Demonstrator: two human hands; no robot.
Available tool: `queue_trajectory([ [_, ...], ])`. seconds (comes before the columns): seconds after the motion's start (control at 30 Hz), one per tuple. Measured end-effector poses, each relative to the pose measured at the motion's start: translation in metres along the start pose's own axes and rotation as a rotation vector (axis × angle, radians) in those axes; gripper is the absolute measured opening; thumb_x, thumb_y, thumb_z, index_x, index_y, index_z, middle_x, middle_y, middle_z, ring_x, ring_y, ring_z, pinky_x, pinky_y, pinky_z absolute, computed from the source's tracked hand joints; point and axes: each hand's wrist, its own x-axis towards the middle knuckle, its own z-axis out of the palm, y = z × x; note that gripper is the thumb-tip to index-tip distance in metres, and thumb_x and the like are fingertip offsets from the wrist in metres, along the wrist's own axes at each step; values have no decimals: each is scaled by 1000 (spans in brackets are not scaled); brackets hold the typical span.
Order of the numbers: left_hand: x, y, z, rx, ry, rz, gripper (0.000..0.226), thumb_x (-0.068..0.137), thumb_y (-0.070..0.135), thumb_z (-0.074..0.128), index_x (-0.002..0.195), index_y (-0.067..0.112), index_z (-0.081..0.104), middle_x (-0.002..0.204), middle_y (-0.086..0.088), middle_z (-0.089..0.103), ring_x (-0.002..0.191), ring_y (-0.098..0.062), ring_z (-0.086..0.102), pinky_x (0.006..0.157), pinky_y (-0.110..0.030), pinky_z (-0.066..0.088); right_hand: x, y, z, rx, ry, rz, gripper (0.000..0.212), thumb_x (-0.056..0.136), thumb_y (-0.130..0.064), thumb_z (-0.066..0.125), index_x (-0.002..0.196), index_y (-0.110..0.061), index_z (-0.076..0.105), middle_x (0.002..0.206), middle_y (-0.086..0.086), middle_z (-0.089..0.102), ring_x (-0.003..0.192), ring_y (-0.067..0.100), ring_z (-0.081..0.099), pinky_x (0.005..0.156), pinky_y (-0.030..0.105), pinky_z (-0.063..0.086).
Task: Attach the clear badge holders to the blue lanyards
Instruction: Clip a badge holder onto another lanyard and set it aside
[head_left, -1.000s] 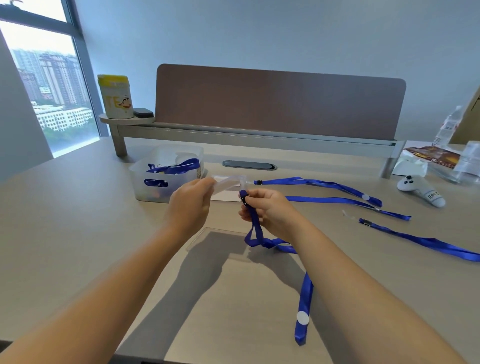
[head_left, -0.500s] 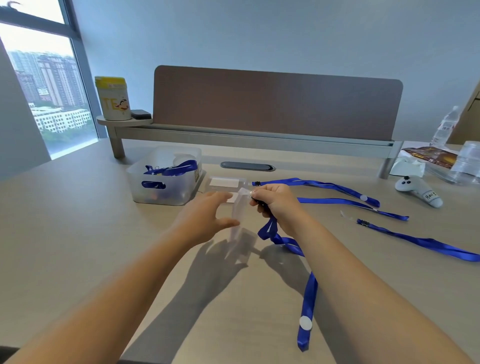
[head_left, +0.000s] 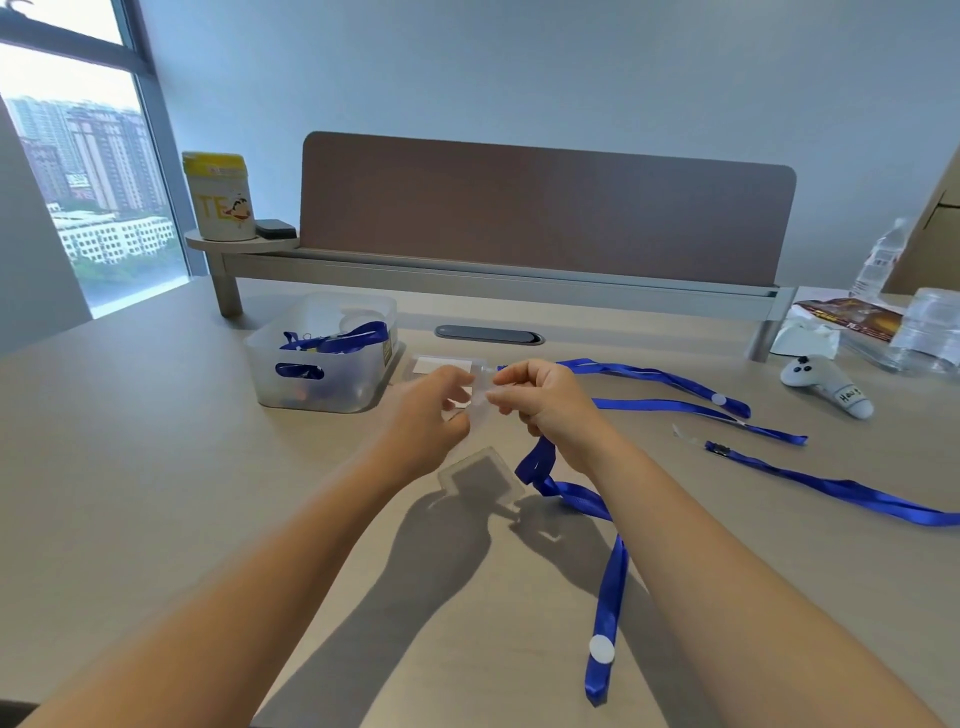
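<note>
At left of centre one translucent bin on the tabletop holds more blue lanyards. At centre, the left hand has loosely curled fingers by a clear badge holder, which the right hand pinches together with one blue lanyard. Two further lanyards lie at right.

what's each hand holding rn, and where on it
Right hand pinches the blue lanyard's clip end at the clear plastic badge holder's top; left hand's grip cannot be told.
</note>
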Motion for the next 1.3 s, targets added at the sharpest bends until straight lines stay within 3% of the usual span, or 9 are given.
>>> queue_trajectory([
  [0.13,2,-3,-1,-20,120,-18,18,87,6,52,104,1,56,102,-17,68,83,-21,58,76,-26,44,3,3,1,-207,17,-76,13,83,-10,63,93,-16,56,74,-9,47,67,5,43,60,17,38],
  [0.3,7,-5,-7,30,264,95,11,86,4,53,93,0,61,94,-18,71,88,-33,62,82,-42,50,6,2,4,-363,142,-195,18,89,-16,56,94,-3,67,62,-10,49,60,5,44,57,20,38],
  [0.43,11,-2,-7,56,314,54,20,83,12,59,101,4,57,108,-16,65,99,-29,56,89,-39,45,6,-3,2,-310,104,-141,18,89,-15,55,93,-1,65,63,-6,51,56,7,45,55,19,38],
  [0.67,3,-8,5,99,261,95,21,82,23,61,92,5,63,108,-13,64,97,-24,54,84,-33,43,5,-2,1,-72,71,10,23,89,-13,56,67,-16,53,62,0,54,51,9,47,45,14,41],
  [0.9,0,-7,4,79,213,99,34,83,28,57,112,10,61,117,-11,65,100,-23,61,83,-31,49,4,-3,1,-10,20,16,23,91,-12,52,69,-15,58,64,-1,59,51,7,47,46,12,40],
  [1.07,3,-6,1,52,215,184,28,84,20,56,106,5,64,106,-16,69,94,-27,63,83,-32,49,3,-2,7,-69,34,-33,18,92,-10,49,85,-4,65,64,-3,58,53,6,45,49,12,39],
  [1.13,3,-6,-2,74,223,245,24,85,17,56,101,2,66,97,-20,72,87,-31,65,78,-35,51,3,-2,8,-71,60,-52,21,91,-8,49,97,4,64,64,-2,57,54,7,45,53,14,39],
  [1.23,4,-9,-6,152,228,366,22,77,15,56,80,0,71,69,-21,73,60,-33,68,57,-37,57,1,-3,9,-69,77,-96,21,91,-8,50,98,6,64,64,-2,56,57,8,45,56,17,39],
  [1.3,5,-11,-7,225,218,390,19,72,13,56,73,0,70,63,-18,73,52,-31,67,48,-36,56,2,-3,10,-84,85,-115,21,91,-9,50,98,5,63,64,-2,55,57,8,46,56,16,39],
])
